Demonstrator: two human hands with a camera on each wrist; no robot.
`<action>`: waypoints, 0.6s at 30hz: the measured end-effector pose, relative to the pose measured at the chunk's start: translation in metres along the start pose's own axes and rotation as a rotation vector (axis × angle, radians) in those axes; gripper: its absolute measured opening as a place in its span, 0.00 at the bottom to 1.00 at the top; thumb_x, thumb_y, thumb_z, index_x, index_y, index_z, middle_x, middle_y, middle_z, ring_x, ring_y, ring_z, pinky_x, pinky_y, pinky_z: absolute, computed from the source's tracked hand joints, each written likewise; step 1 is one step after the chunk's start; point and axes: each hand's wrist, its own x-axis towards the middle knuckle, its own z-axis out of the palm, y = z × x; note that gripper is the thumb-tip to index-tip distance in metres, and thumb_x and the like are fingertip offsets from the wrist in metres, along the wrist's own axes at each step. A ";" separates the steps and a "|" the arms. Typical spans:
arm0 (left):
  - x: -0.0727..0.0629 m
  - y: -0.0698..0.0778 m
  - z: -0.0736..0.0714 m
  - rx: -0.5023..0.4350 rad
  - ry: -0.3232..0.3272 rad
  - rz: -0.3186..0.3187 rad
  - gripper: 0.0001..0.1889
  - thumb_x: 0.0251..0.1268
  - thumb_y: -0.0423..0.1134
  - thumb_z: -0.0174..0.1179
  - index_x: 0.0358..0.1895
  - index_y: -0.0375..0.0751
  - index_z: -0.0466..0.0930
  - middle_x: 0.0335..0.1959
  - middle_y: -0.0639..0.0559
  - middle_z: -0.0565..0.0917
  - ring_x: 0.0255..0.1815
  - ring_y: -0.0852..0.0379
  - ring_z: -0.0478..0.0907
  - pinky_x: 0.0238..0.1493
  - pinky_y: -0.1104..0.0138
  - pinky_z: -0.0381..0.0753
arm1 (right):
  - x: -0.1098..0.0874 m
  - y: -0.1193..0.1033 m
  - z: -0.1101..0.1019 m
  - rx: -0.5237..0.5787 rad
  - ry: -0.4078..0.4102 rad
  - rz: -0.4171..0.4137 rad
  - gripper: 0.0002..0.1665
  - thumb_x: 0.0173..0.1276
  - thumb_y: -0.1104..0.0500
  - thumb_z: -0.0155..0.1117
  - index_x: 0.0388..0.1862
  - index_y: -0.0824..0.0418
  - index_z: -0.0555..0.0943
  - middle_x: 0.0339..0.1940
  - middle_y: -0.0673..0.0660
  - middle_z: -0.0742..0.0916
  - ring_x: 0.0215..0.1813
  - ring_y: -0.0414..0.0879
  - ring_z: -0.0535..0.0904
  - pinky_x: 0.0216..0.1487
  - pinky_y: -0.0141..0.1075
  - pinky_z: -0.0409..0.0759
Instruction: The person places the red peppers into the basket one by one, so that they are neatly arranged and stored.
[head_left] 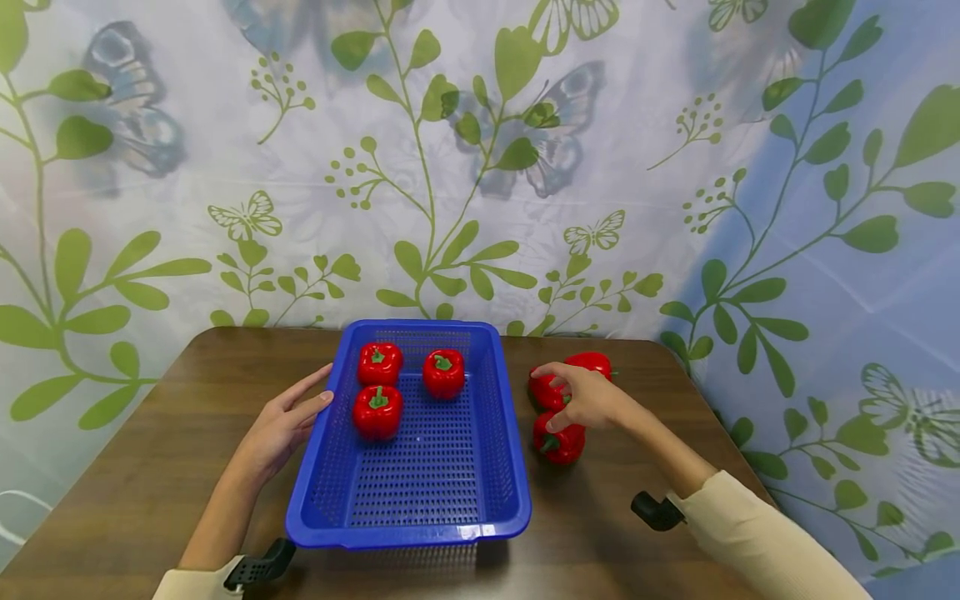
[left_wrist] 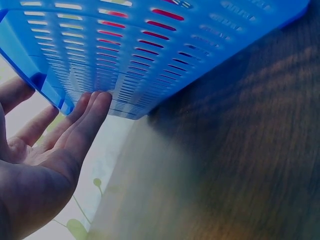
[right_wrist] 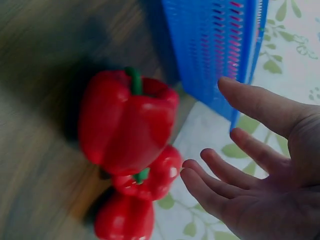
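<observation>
A blue plastic basket [head_left: 418,483] with slotted walls stands on the table. Inside it, toward the far end, sit three red bell peppers [head_left: 377,417] with green stems. My left hand [head_left: 276,429] is at the basket's left side, its fingertips against the slotted wall in the left wrist view. To the right of the basket, three more red bell peppers [head_left: 567,446] lie close together. Over these hovers my right hand [head_left: 592,398], fingers spread and holding nothing; it partly hides them in the head view. The right wrist view shows the nearest pepper [right_wrist: 127,122] apart from the fingers.
The brown wooden table [head_left: 150,467] runs back to a hanging cloth [head_left: 465,167] printed with leaves and butterflies. A black wrist strap [head_left: 262,567] sits at the left sleeve, and another black wrist mount [head_left: 657,511] at the right one. A white cable [head_left: 18,496] shows at the far left.
</observation>
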 end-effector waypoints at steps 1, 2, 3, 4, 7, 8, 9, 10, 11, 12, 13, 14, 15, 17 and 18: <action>0.000 0.000 0.000 0.003 0.001 0.000 0.33 0.79 0.45 0.55 0.81 0.47 0.56 0.55 0.54 0.86 0.52 0.53 0.88 0.51 0.62 0.87 | -0.001 0.003 0.001 0.004 -0.007 -0.001 0.45 0.53 0.62 0.80 0.71 0.60 0.72 0.65 0.70 0.80 0.67 0.68 0.74 0.50 0.52 0.86; 0.000 0.000 0.000 0.005 0.002 0.002 0.33 0.79 0.45 0.55 0.81 0.47 0.56 0.55 0.54 0.87 0.52 0.54 0.88 0.51 0.63 0.87 | -0.001 0.006 0.001 0.007 -0.015 -0.003 0.45 0.53 0.63 0.80 0.71 0.60 0.72 0.64 0.70 0.80 0.67 0.68 0.74 0.49 0.52 0.87; -0.001 0.000 0.000 0.008 0.002 0.002 0.33 0.79 0.45 0.55 0.81 0.47 0.56 0.55 0.55 0.87 0.52 0.54 0.88 0.51 0.63 0.87 | -0.002 0.008 0.002 0.012 -0.022 -0.007 0.45 0.52 0.64 0.80 0.71 0.60 0.73 0.64 0.71 0.79 0.67 0.69 0.74 0.50 0.52 0.87; -0.001 0.000 0.000 0.008 0.002 0.002 0.33 0.79 0.45 0.55 0.81 0.47 0.55 0.55 0.55 0.87 0.52 0.54 0.88 0.51 0.63 0.87 | -0.003 0.011 0.003 0.006 -0.028 -0.016 0.45 0.52 0.64 0.80 0.70 0.60 0.73 0.64 0.71 0.79 0.67 0.69 0.74 0.50 0.52 0.86; -0.001 0.000 0.000 0.004 -0.003 0.004 0.33 0.79 0.44 0.54 0.81 0.46 0.55 0.54 0.55 0.87 0.52 0.54 0.88 0.51 0.63 0.87 | -0.004 0.017 0.006 -0.035 -0.035 -0.042 0.43 0.51 0.66 0.80 0.68 0.59 0.75 0.64 0.70 0.79 0.65 0.69 0.74 0.49 0.50 0.86; -0.001 0.000 0.000 0.002 -0.003 0.003 0.33 0.79 0.44 0.54 0.81 0.46 0.55 0.54 0.55 0.87 0.52 0.54 0.88 0.51 0.63 0.87 | -0.005 0.019 0.007 -0.050 -0.035 -0.051 0.43 0.50 0.66 0.80 0.67 0.58 0.76 0.64 0.70 0.80 0.63 0.69 0.75 0.48 0.49 0.86; -0.001 0.000 0.000 0.000 -0.004 0.004 0.33 0.79 0.44 0.54 0.81 0.46 0.55 0.54 0.55 0.87 0.52 0.53 0.88 0.51 0.63 0.87 | -0.005 0.020 0.008 -0.065 -0.033 -0.060 0.42 0.50 0.67 0.79 0.67 0.58 0.76 0.64 0.70 0.80 0.62 0.68 0.76 0.47 0.48 0.86; -0.001 -0.001 0.000 -0.003 -0.005 0.004 0.33 0.79 0.44 0.54 0.81 0.46 0.55 0.54 0.55 0.87 0.52 0.53 0.88 0.51 0.63 0.87 | -0.005 0.022 0.009 -0.083 -0.029 -0.067 0.42 0.49 0.67 0.79 0.66 0.58 0.77 0.63 0.70 0.80 0.60 0.66 0.76 0.45 0.46 0.85; -0.001 -0.001 0.000 -0.004 -0.006 0.005 0.33 0.79 0.44 0.54 0.81 0.46 0.55 0.54 0.54 0.87 0.52 0.53 0.88 0.51 0.63 0.87 | -0.006 0.023 0.010 -0.091 -0.027 -0.067 0.41 0.49 0.68 0.79 0.65 0.58 0.77 0.63 0.69 0.81 0.58 0.65 0.77 0.44 0.44 0.85; -0.001 -0.001 0.000 -0.006 -0.007 0.004 0.33 0.79 0.44 0.54 0.81 0.46 0.55 0.54 0.54 0.87 0.52 0.53 0.88 0.51 0.63 0.87 | -0.006 0.024 0.011 -0.089 -0.030 -0.061 0.41 0.49 0.69 0.78 0.64 0.57 0.78 0.62 0.68 0.81 0.55 0.63 0.77 0.42 0.42 0.84; -0.001 -0.001 0.000 -0.007 -0.008 0.004 0.33 0.79 0.44 0.54 0.81 0.46 0.55 0.55 0.54 0.87 0.52 0.53 0.88 0.51 0.63 0.87 | -0.006 0.025 0.013 -0.088 -0.033 -0.061 0.41 0.48 0.70 0.78 0.64 0.56 0.78 0.61 0.67 0.82 0.53 0.61 0.77 0.40 0.41 0.83; -0.001 -0.001 0.000 -0.008 -0.008 0.003 0.33 0.79 0.44 0.55 0.81 0.46 0.55 0.55 0.54 0.87 0.52 0.53 0.88 0.51 0.63 0.87 | -0.007 0.026 0.014 -0.082 -0.040 -0.060 0.41 0.48 0.71 0.77 0.64 0.56 0.79 0.60 0.66 0.82 0.51 0.59 0.77 0.39 0.40 0.82; -0.001 -0.002 0.000 -0.009 -0.008 0.003 0.33 0.79 0.44 0.55 0.81 0.46 0.55 0.55 0.53 0.87 0.52 0.53 0.88 0.51 0.63 0.87 | -0.007 0.027 0.015 -0.078 -0.044 -0.055 0.41 0.47 0.72 0.76 0.63 0.55 0.79 0.59 0.65 0.83 0.51 0.58 0.76 0.38 0.39 0.81; -0.001 -0.002 0.000 -0.010 -0.009 0.002 0.33 0.79 0.44 0.55 0.81 0.46 0.55 0.55 0.53 0.87 0.52 0.53 0.88 0.51 0.63 0.87 | -0.008 0.028 0.017 -0.074 -0.055 -0.045 0.42 0.46 0.73 0.76 0.63 0.53 0.79 0.58 0.62 0.83 0.50 0.55 0.75 0.38 0.38 0.80; -0.001 -0.002 0.000 -0.011 -0.009 0.001 0.33 0.79 0.44 0.55 0.81 0.46 0.55 0.55 0.53 0.87 0.52 0.53 0.88 0.51 0.63 0.87 | -0.008 0.028 0.017 -0.078 -0.061 -0.045 0.42 0.46 0.73 0.76 0.63 0.53 0.79 0.58 0.61 0.83 0.50 0.55 0.76 0.39 0.39 0.81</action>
